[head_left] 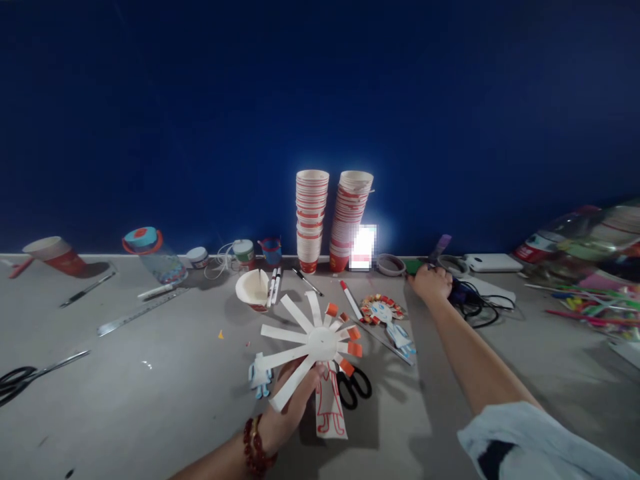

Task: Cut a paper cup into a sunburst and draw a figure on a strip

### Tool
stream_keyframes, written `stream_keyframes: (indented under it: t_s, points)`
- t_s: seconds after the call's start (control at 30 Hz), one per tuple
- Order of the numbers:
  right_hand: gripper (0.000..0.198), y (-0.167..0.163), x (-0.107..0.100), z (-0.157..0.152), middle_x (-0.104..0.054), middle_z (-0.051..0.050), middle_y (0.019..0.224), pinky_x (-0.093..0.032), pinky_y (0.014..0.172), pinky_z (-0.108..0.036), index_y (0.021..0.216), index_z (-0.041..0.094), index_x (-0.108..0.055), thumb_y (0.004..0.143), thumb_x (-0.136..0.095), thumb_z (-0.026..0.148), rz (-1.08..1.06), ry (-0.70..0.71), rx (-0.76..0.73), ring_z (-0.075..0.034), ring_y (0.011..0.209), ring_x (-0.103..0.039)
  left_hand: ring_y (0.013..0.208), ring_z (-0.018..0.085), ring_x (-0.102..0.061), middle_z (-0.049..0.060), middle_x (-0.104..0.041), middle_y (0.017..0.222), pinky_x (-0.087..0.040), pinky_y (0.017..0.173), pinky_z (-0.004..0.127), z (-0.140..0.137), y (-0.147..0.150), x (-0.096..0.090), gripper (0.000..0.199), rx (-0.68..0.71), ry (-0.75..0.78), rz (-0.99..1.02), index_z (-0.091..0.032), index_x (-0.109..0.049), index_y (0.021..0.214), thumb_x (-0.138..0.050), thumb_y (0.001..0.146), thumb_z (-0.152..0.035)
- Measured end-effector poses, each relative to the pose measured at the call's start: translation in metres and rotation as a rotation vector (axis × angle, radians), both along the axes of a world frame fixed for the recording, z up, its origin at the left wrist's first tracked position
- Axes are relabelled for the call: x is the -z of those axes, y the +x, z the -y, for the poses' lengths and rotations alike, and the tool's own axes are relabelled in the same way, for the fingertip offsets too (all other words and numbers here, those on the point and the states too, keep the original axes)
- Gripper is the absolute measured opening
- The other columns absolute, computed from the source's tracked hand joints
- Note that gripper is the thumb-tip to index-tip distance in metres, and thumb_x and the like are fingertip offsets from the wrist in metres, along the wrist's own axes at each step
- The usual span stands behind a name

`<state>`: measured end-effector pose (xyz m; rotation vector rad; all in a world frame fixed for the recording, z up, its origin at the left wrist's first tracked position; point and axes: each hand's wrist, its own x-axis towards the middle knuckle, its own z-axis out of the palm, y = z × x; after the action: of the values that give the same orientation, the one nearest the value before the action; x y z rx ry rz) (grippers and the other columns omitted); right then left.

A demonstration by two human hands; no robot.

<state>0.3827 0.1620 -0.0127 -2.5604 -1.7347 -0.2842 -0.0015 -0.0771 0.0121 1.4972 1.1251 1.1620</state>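
My left hand (295, 393), with a beaded bracelet at the wrist, is closed on a paper cup cut into strips (323, 343). The strips fan out from its round white base, and several on the right have curled orange-red ends. Just below hangs or lies a paper figure drawn in red (330, 407); I cannot tell whether it is joined to the cup. Black-handled scissors (356, 387) lie partly behind it. At the back right, my right hand (433, 283) is closed, its grip hidden, beside a purple-capped glue stick (441, 245) and a black cable (473, 300).
Two tall stacks of paper cups (312, 220) stand against the blue wall. A finished paper doll (390, 320), a red-capped marker (351, 300) and a small blue-edged cutout (260, 379) lie around the held cup. A ruler (143, 312) and more scissors (30, 380) are leftward; bottles (545, 247) stand right.
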Motion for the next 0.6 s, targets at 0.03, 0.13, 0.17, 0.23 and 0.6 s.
stream_keyframes:
  t_s: [0.03, 0.13, 0.17, 0.23, 0.6]
  points:
    - [0.05, 0.001, -0.003, -0.002, -0.063, -0.029, 0.114, -0.035, 0.091, -0.046, 0.117, -0.001, -0.06, 0.092, -0.05, 0.041, 0.001, -0.005, 0.005, -0.039, 0.121, -0.048, 0.111, 0.028, -0.061, 0.008, -0.073, 0.104, -0.04, 0.11, 0.045, 0.0, 0.0, 0.0, 0.03, -0.004, 0.007, 0.006, -0.021, -0.072, 0.104, -0.054, 0.093, -0.043]
    - [0.054, 0.003, -0.014, -0.003, -0.066, -0.029, 0.109, -0.031, 0.095, -0.049, 0.112, -0.002, -0.064, 0.088, -0.056, 0.045, 0.013, -0.029, -0.002, -0.041, 0.117, -0.053, 0.114, 0.029, -0.06, 0.008, -0.073, 0.104, -0.039, 0.11, 0.045, 0.001, 0.0, -0.002, 0.031, -0.001, 0.012, 0.016, -0.021, -0.072, 0.105, -0.055, 0.092, -0.044]
    - [0.053, 0.004, -0.017, -0.003, -0.067, -0.028, 0.107, -0.03, 0.096, -0.05, 0.11, -0.001, -0.065, 0.087, -0.057, 0.046, 0.018, -0.038, -0.011, -0.041, 0.115, -0.055, 0.115, 0.029, -0.06, 0.008, -0.073, 0.103, -0.039, 0.11, 0.045, 0.001, 0.0, -0.002, 0.031, 0.003, 0.004, 0.021, -0.021, -0.072, 0.105, -0.055, 0.092, -0.044]
    - [0.05, 0.004, -0.023, -0.001, -0.069, -0.027, 0.105, -0.027, 0.098, -0.052, 0.109, 0.001, -0.067, 0.084, -0.061, 0.044, 0.029, -0.049, -0.04, -0.04, 0.112, -0.057, 0.117, 0.029, -0.058, 0.008, -0.073, 0.105, -0.039, 0.11, 0.044, 0.001, 0.001, -0.003, 0.031, 0.01, -0.01, 0.035, -0.02, -0.072, 0.106, -0.055, 0.092, -0.043]
    - [0.03, 0.004, -0.049, 0.031, -0.072, -0.02, 0.088, -0.027, 0.097, -0.052, 0.084, 0.008, -0.074, 0.089, -0.048, 0.021, -0.053, 0.143, -0.096, -0.034, 0.102, -0.061, 0.104, 0.028, -0.064, 0.006, -0.073, 0.103, -0.046, 0.103, 0.042, -0.001, 0.0, -0.017, 0.028, -0.001, 0.019, 0.064, -0.022, -0.071, 0.106, -0.056, 0.091, -0.04]
